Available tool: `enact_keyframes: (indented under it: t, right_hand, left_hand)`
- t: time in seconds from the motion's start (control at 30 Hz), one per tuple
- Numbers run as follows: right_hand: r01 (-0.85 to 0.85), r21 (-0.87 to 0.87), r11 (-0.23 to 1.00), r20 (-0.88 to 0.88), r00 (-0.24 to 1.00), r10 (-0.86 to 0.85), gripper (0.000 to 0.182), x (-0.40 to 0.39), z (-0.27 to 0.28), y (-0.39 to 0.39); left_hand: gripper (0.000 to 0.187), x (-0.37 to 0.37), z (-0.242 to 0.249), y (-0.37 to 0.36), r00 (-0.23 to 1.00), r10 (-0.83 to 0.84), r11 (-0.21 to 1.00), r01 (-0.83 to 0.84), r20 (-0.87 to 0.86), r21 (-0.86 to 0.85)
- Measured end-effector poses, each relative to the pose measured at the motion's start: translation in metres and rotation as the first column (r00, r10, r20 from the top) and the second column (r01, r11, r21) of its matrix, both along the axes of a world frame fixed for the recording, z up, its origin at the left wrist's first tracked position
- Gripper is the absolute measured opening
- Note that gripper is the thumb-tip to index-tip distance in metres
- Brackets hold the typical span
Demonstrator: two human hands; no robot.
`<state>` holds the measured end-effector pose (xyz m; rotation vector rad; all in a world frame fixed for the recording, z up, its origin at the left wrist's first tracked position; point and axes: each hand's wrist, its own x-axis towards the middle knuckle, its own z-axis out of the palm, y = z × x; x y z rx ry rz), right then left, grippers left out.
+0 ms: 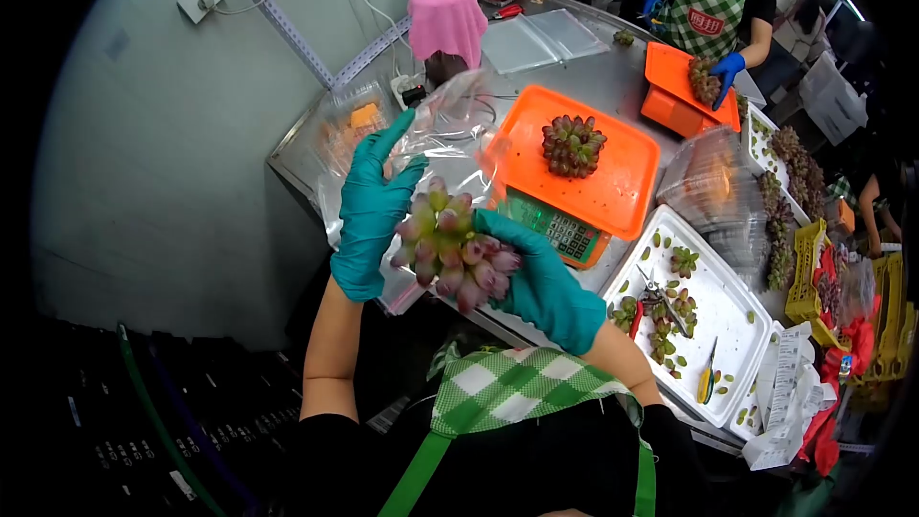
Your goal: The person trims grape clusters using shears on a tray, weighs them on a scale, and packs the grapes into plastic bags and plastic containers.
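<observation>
My right hand [548,280], in a teal glove, is wrapped round a succulent [456,241] with plump green and purplish-pink leaves. Just left of it, my left hand [368,215], gloved the same way, has a clear plastic bag [448,134] between thumb and fingers. The bag spreads up and behind the succulent, and its mouth is hard to make out. Beyond my right hand, a second, darker succulent [574,146] sits on an orange tray [627,172] on top of a scale [550,225] with a keypad.
A white tray [627,249] holds loose leaves, red-handled pliers [661,302] and yellow-handled snips [706,385]. Clear plastic boxes [710,177] are stacked beside it. A pink cloth [446,19] and flat bags [546,38] lie farther back. Across the table, a co-worker's blue-gloved hand [728,75] touches another succulent.
</observation>
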<state>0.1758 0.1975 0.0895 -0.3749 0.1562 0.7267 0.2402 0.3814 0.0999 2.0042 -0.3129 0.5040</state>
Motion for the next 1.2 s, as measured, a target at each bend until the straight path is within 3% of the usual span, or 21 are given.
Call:
enact_keyframes:
  t: [0.07,0.1,0.2,0.23,0.27,0.3,0.33,0.4,0.47,0.6,0.67,0.7,0.8,0.83,0.93,0.97,1.07,1.1,1.13,1.17,1.2]
  right_hand:
    - [0.143,-0.035,0.989,-0.027,0.989,-0.144,0.021,0.004,0.004,0.009]
    - [0.231,-0.096,0.968,-0.039,0.971,-0.235,0.02,0.005,0.01,0.01]
    - [0.358,-0.123,0.926,0.094,0.933,-0.348,0.025,0.013,-0.012,0.013]
    - [0.397,-0.147,0.906,0.135,0.915,-0.38,0.026,0.013,-0.01,0.015]
    - [0.415,-0.157,0.896,0.125,0.909,-0.398,0.026,0.016,-0.017,0.017]
    - [0.431,-0.165,0.887,0.115,0.902,-0.417,0.026,0.02,-0.025,0.02]
    - [0.541,-0.319,0.778,0.376,0.826,-0.42,0.036,0.022,-0.035,0.025]
    - [0.575,-0.388,0.72,0.529,0.779,-0.337,0.051,0.033,-0.059,0.027]
    - [0.606,-0.269,0.749,0.608,0.71,-0.356,0.065,0.055,-0.103,0.029]
    - [0.588,-0.014,0.809,0.618,0.641,-0.455,0.053,0.069,-0.126,0.045]
    - [0.487,0.058,0.872,0.505,0.739,-0.446,0.048,0.048,-0.077,0.036]
    - [0.398,0.086,0.913,0.434,0.81,-0.394,0.049,0.032,-0.035,0.028]
    - [0.488,0.03,0.872,0.505,0.746,-0.435,0.05,0.043,-0.06,0.03]
    - [0.535,-0.088,0.84,0.677,0.651,-0.344,0.048,0.045,-0.053,0.024]
    - [0.44,0.104,0.892,0.554,0.719,-0.419,0.044,0.06,-0.056,0.015]
    - [0.31,0.287,0.906,0.447,0.793,-0.413,0.042,0.07,-0.065,0.013]
    - [0.588,0.219,0.779,0.281,0.726,-0.628,0.043,0.074,-0.042,0.023]
    - [0.709,0.124,0.694,0.446,0.585,-0.677,0.035,0.079,-0.031,0.026]
    - [0.52,0.351,0.778,0.148,0.79,-0.595,0.029,0.097,-0.041,0.015]
    - [0.506,0.333,0.795,0.184,0.792,-0.581,0.03,0.104,-0.038,0.011]
    - [0.527,0.265,0.807,0.259,0.767,-0.587,0.03,0.103,-0.031,0.009]
  left_hand:
    - [0.051,-0.007,0.007,0.003,0.995,-0.05,0.999,0.051,-0.085,0.014]
    - [0.053,-0.021,0.027,-0.005,0.946,-0.048,0.993,0.009,-0.322,-0.122]
    - [0.057,-0.03,0.006,-0.008,0.994,-0.004,0.997,0.012,-0.112,0.072]
    - [0.045,-0.037,0.007,-0.019,0.997,0.009,0.991,0.001,-0.079,0.135]
    - [0.044,-0.047,0.012,-0.031,0.989,0.034,0.979,-0.004,-0.146,0.205]
    - [0.046,-0.051,0.007,-0.037,0.996,0.001,0.97,0.021,-0.09,0.241]
    - [0.048,-0.055,0.002,-0.043,0.999,-0.034,0.959,0.043,-0.035,0.279]
    - [0.055,-0.066,0.006,-0.056,0.999,-0.03,0.927,0.038,-0.025,0.374]
    - [0.063,-0.069,0.005,-0.063,0.994,-0.01,0.907,0.055,-0.109,0.417]
    - [0.066,-0.07,-0.002,-0.073,0.995,0.001,0.881,0.045,-0.097,0.471]
    - [0.066,-0.069,-0.012,-0.076,0.999,-0.053,0.884,0.053,-0.014,0.465]
    - [0.065,-0.071,-0.012,-0.079,0.997,-0.046,0.871,0.07,-0.061,0.487]
    - [0.064,-0.075,-0.016,-0.084,0.992,-0.122,0.88,0.094,0.031,0.465]
    - [0.061,-0.083,-0.01,-0.087,0.994,-0.11,0.885,0.11,-0.026,0.452]
    - [0.06,-0.098,-0.018,-0.086,0.99,-0.14,0.901,0.138,-0.025,0.411]
    - [0.059,-0.102,-0.022,-0.086,0.988,-0.146,0.904,0.155,-0.055,0.399]
    - [0.059,-0.107,-0.044,-0.085,0.979,-0.206,0.946,0.198,0.002,0.255]
    - [0.062,-0.107,-0.047,-0.085,0.974,-0.211,0.962,0.193,0.081,0.191]
    - [0.062,-0.108,-0.057,-0.082,0.966,-0.241,0.968,0.246,-0.093,0.05]
    - [0.062,-0.108,-0.07,-0.078,0.923,-0.286,0.958,0.27,-0.257,-0.098]
    - [0.065,-0.112,-0.075,-0.076,0.889,-0.351,0.934,0.313,-0.295,-0.17]
